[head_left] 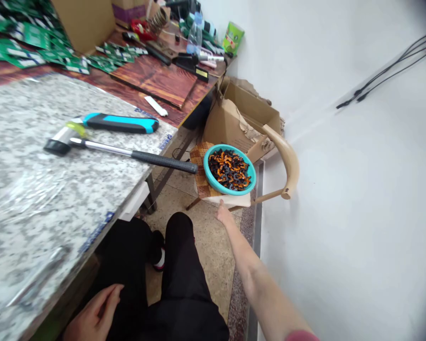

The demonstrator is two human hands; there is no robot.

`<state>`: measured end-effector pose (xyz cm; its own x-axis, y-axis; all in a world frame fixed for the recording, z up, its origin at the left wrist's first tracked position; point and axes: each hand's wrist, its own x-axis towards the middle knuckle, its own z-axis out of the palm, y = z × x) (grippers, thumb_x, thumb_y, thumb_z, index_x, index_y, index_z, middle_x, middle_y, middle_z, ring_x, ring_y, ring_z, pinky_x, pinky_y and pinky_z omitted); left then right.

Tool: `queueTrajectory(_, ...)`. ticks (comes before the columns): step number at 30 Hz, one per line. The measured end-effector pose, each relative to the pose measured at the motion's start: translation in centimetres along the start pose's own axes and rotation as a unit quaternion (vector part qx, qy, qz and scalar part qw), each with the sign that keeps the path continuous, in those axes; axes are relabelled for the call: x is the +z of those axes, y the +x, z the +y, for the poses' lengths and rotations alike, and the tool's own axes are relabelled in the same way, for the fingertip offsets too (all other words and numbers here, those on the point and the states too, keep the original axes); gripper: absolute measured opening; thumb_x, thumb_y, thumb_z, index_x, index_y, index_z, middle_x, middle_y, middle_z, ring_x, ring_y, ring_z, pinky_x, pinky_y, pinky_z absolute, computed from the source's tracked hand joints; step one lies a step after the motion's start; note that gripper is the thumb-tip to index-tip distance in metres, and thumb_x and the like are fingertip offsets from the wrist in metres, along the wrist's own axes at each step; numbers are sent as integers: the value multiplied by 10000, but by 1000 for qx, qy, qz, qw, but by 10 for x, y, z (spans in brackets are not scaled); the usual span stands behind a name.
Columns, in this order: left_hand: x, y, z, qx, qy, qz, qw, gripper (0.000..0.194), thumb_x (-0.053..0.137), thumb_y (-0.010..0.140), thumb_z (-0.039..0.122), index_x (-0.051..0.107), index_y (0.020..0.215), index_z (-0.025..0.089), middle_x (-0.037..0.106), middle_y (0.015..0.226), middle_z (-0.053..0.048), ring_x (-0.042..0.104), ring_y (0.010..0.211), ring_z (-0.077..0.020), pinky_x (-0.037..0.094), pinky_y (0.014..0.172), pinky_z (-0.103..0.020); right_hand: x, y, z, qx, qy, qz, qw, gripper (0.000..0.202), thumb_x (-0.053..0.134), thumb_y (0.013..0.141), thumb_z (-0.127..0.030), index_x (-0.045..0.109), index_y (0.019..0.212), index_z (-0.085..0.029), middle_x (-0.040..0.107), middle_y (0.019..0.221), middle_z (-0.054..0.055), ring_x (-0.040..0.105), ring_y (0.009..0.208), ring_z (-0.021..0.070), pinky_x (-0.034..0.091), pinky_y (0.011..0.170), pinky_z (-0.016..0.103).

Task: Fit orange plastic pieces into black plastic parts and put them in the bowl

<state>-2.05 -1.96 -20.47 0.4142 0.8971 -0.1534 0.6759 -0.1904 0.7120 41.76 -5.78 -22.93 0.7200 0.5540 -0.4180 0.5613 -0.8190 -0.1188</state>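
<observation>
My right hand (224, 214) reaches down to the front edge of a wooden chair (239, 200). One finger lies on the pale seat edge, and the others look curled beside it, partly hidden. On the seat rests a turquoise bowl (252, 182) full of small black and orange pieces (230, 169). My left hand (94, 312) hovers by my left thigh, loosely bent, with nothing visible in it. Left of me, on the marbled worktop (102, 189), lie a mallet (128, 152) with a dark grip, a blue-and-black handled tool (120, 123) and a blurred metal tool (39, 277).
A torn cardboard box (230, 125) stands on the floor behind the chair, against the white wall (341, 189). Green packets (35, 35) are heaped at the back left. A wooden board (156, 78), a plastic bottle (194, 38) and assorted tools occupy the far table.
</observation>
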Motion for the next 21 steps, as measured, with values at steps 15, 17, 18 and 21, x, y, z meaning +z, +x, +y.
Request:
queueTrajectory(15,-41,-44,72,63,-105,50,991,228,485,902,316,696,899,229,751,857,-35,707,739,-166,557,658,-208,-16,-111,-44,-180,195,81,961,232,541,920,-345,617,964,-131,644,890,31,622,748,140,533,696,320)
queueTrajectory(17,-55,-54,87,74,-117,44,989,226,477,916,321,684,916,230,736,856,-31,689,731,-157,542,648,-197,-36,-121,-64,-218,228,118,942,304,521,916,-398,614,818,-124,615,706,8,598,642,138,512,643,294)
queueTrajectory(18,-63,-58,94,80,-134,31,987,234,461,928,321,674,941,225,725,863,-37,678,753,-161,536,675,-206,-48,-127,-76,-242,244,133,930,348,500,914,-430,607,774,-130,598,649,6,587,614,143,502,625,284)
queueTrajectory(21,-85,-67,114,100,-170,34,980,235,462,929,331,662,969,216,704,833,-42,652,716,-155,521,655,-203,-86,-147,-118,-329,278,156,889,430,405,927,-491,619,795,-143,618,652,28,595,616,153,486,601,254)
